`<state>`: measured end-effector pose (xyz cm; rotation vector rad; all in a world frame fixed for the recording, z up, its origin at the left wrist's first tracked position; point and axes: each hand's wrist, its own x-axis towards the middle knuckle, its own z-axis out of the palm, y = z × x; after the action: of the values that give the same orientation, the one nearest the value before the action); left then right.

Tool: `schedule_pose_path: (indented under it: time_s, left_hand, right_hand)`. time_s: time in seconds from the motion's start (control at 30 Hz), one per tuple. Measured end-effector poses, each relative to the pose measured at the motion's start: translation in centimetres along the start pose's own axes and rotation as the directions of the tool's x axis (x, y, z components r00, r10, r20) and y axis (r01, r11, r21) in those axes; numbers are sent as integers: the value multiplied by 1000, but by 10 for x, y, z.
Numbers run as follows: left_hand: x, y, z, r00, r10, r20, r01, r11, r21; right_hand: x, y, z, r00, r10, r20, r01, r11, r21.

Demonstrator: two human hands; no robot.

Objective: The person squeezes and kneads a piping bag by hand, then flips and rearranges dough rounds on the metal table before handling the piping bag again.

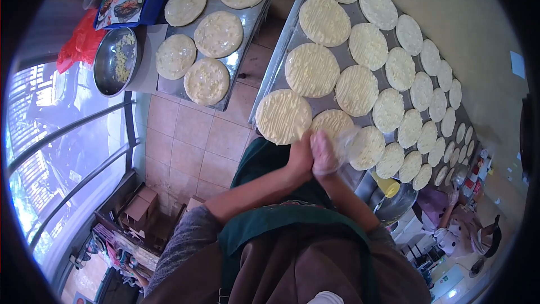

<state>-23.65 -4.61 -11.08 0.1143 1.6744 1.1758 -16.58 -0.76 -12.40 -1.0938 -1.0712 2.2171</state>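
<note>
Left hand (301, 153) and right hand (324, 156) closed together on a clear plastic bag (347, 144), blurred, over the tabletop (273, 83). Striped dough round (283, 117) just beside left hand. More rounds (388, 111) in rows beyond. Metal bowl (100, 67) off to the left.

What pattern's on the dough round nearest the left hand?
The dough round: thin pale-yellow lines, head view.
</note>
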Motion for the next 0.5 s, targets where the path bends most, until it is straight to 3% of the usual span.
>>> schedule_pose_path:
  time_s: [0.03, 0.07, 0.1, 0.13, 0.23, 0.33, 0.4, 0.43, 0.5]
  left_hand:
    - [12, 15, 4, 1000, 2, -19, -2, 1000, -22]
    - [24, 19, 8, 996, -89, 27, 93, 953, -288]
    - [33, 21, 12, 981, -166, 97, 192, 827, -528]
    - [39, 19, 14, 958, -221, 184, 284, 632, -721]
    - [-1, -10, 10, 985, -170, 32, 163, 848, -505]
    - [-21, -19, 9, 989, -142, -34, 119, 920, -372]
    - [-16, -21, 11, 986, -169, -11, 154, 922, -355]
    - [0, -14, 15, 982, -189, 17, 183, 920, -347]
    - [27, -4, 22, 981, -180, 70, 193, 921, -338]
  right_hand:
    - [15, -8, 3, 997, -80, 22, 81, 996, -47]
    - [29, -16, 7, 986, -159, 43, 163, 983, -90]
    - [39, -8, -16, 940, -293, 176, 339, 870, -358]
    - [32, -2, -18, 941, -296, 167, 337, 871, -356]
    - [8, 20, -25, 962, -262, 76, 273, 915, -297]
    - [-20, 44, -28, 986, -108, -130, 97, 992, -86]
    - [-20, 45, -35, 996, -69, -61, 72, 996, 57]
    - [-6, 29, -37, 992, -103, 69, 95, 988, 121]
    - [18, 1, -33, 929, -302, 215, 337, 929, -150]
